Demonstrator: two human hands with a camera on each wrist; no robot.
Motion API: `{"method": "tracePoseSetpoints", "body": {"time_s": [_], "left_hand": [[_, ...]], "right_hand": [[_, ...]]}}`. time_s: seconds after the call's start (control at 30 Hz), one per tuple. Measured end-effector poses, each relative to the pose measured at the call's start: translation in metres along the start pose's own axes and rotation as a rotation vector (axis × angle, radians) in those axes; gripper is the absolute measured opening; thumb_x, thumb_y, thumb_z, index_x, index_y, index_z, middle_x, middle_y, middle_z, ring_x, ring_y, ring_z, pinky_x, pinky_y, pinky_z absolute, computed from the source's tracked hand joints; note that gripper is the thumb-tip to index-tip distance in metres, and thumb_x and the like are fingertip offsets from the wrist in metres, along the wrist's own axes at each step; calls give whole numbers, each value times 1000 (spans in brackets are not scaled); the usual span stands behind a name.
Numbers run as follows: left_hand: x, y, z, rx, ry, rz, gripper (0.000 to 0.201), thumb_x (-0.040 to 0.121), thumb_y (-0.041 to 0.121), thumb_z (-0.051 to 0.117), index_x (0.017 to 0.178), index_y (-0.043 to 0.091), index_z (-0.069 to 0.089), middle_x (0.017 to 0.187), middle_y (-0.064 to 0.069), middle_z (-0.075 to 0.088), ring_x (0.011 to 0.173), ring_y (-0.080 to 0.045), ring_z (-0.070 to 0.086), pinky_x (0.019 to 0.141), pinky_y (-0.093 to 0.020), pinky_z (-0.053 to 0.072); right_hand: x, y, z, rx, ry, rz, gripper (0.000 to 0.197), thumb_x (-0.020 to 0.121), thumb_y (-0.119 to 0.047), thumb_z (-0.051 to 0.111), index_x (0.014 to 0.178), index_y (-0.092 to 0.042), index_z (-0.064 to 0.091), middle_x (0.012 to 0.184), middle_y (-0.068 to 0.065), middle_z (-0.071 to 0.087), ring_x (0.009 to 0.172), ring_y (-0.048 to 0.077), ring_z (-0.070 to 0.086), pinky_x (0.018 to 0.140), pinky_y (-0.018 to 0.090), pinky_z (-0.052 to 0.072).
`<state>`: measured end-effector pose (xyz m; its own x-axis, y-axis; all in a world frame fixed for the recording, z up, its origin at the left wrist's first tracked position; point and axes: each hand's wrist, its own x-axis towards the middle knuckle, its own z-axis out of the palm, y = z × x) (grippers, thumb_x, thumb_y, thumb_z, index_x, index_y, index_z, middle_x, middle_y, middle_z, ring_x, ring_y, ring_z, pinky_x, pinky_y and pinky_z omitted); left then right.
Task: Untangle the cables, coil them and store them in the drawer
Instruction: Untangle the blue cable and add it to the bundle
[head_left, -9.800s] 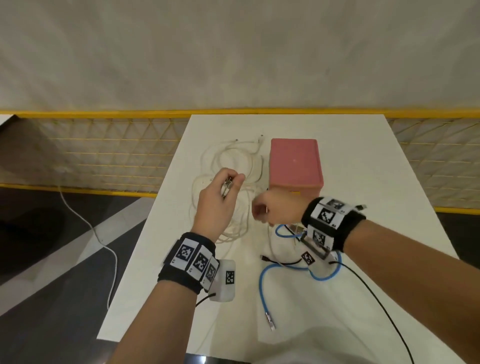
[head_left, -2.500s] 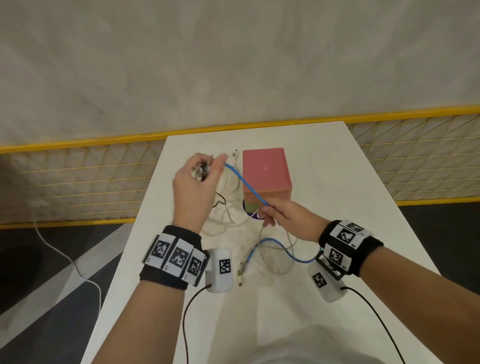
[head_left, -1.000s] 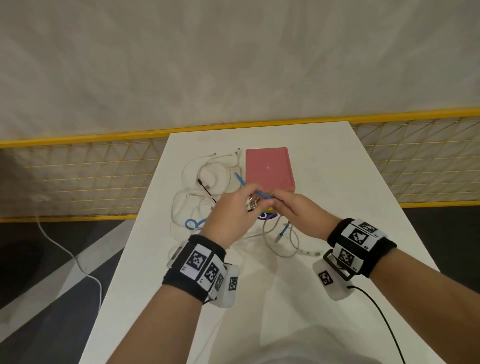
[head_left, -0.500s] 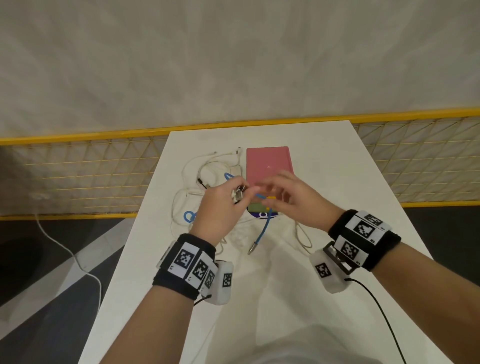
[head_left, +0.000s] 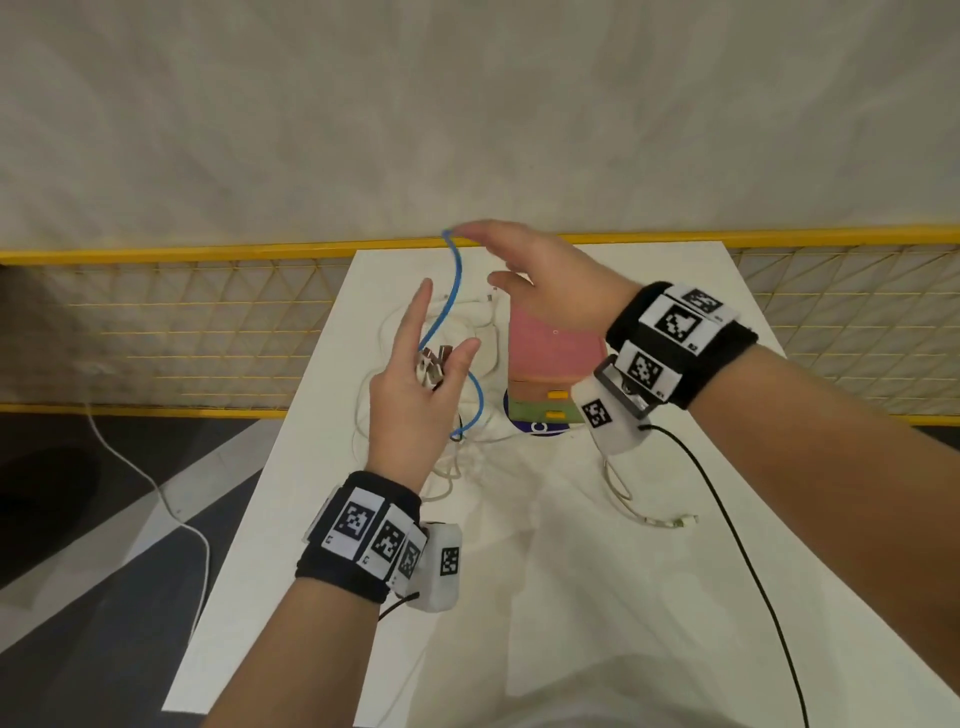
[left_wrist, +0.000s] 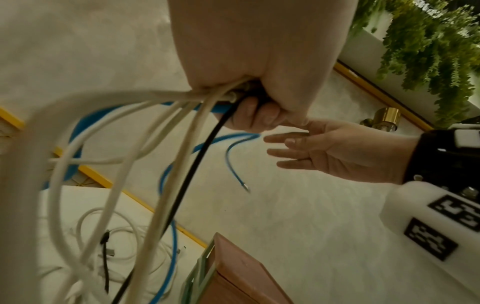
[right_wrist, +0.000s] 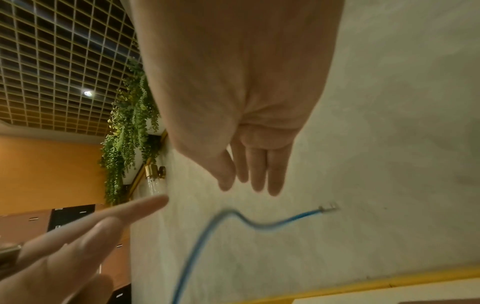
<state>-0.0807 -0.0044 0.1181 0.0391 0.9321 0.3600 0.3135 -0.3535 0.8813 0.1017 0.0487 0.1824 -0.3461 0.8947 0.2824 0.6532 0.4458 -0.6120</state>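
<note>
My left hand is raised over the white table and grips a bundle of cable plugs, index finger pointing up. From the left hand hang white cables, a black cable and a blue cable. The blue cable arcs up past my right hand, which is raised with straight fingers and holds nothing. The blue cable's free end swings in the air beyond the right hand. More white cables lie tangled beside the pink drawer box.
The drawer box has green and pink drawer fronts with yellow handles, all closed. A separate white cable lies right of centre. A yellow mesh railing runs behind and beside the table. A black camera lead trails from my right wrist.
My right hand has let go of the blue cable and lifted up and away with fingers spread. The blue cable's end has flicked upward. My left hand has risen slightly with the plugs.
</note>
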Motion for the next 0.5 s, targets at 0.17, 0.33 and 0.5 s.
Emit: {"method": "tracePoseSetpoints", "body": {"time_s": [0.17,0.33,0.5], "left_hand": [[-4,-11,8,9,-59,-17,13,88,36,67,93,24,67,72,12,63,62,-3,53,61,-17,42],[-10,-21,22,15,-116,-57,21,86,35,71,78,20,59,63,14,55,59,-7,45,61,-20,40],[-13,-21,36,-9,-323,-89,12,84,22,74,86,16,64,75,13,60,69,0,51,69,-16,42]], "right_hand": [[-30,23,6,-234,-184,200,25,90,-15,50,114,-15,60,90,1,64,80,21,60,69,27,43],[-93,64,36,-523,-611,492,39,85,-48,57,91,-10,61,84,5,62,80,26,57,68,30,43],[-132,85,60,-443,-643,651,9,90,-15,53,81,-14,51,89,6,60,90,29,60,70,27,42]]}}
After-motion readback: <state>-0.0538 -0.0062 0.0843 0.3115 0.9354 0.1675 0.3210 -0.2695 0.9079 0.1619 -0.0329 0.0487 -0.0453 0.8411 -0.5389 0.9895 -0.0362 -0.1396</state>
